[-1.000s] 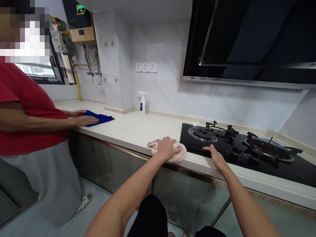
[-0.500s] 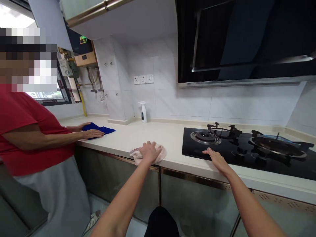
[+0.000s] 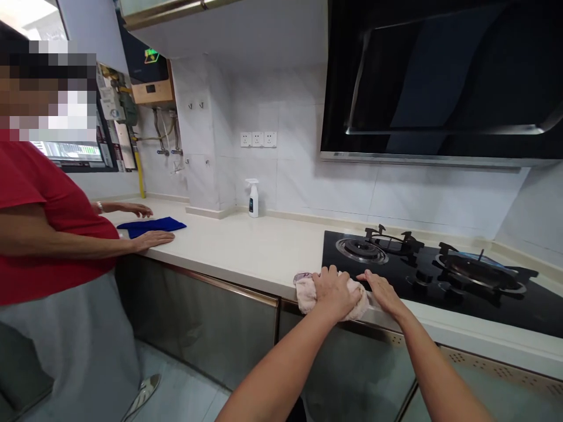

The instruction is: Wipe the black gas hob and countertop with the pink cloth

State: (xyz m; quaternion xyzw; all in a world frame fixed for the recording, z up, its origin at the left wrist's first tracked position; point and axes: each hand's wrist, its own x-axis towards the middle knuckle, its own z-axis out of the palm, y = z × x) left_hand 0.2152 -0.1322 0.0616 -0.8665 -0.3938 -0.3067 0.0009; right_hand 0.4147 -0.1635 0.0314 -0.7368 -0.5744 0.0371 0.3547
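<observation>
My left hand (image 3: 336, 291) presses down on a pink cloth (image 3: 305, 291) at the front edge of the cream countertop (image 3: 255, 249), its fingers curled over the fabric. My right hand (image 3: 382, 288) lies flat with fingers stretched out, right beside the left, on the counter edge at the front left corner of the black gas hob (image 3: 431, 281). It holds nothing.
A person in a red top (image 3: 39, 234) stands at the left, both hands on the counter around a blue cloth (image 3: 152, 225). A white spray bottle (image 3: 252, 198) stands by the back wall. A black range hood (image 3: 440, 88) hangs over the two burners.
My left hand slid the pink cloth left along the counter edge, then back to the right until it sits next to my right hand. The other person's blue cloth shifted and flattened.
</observation>
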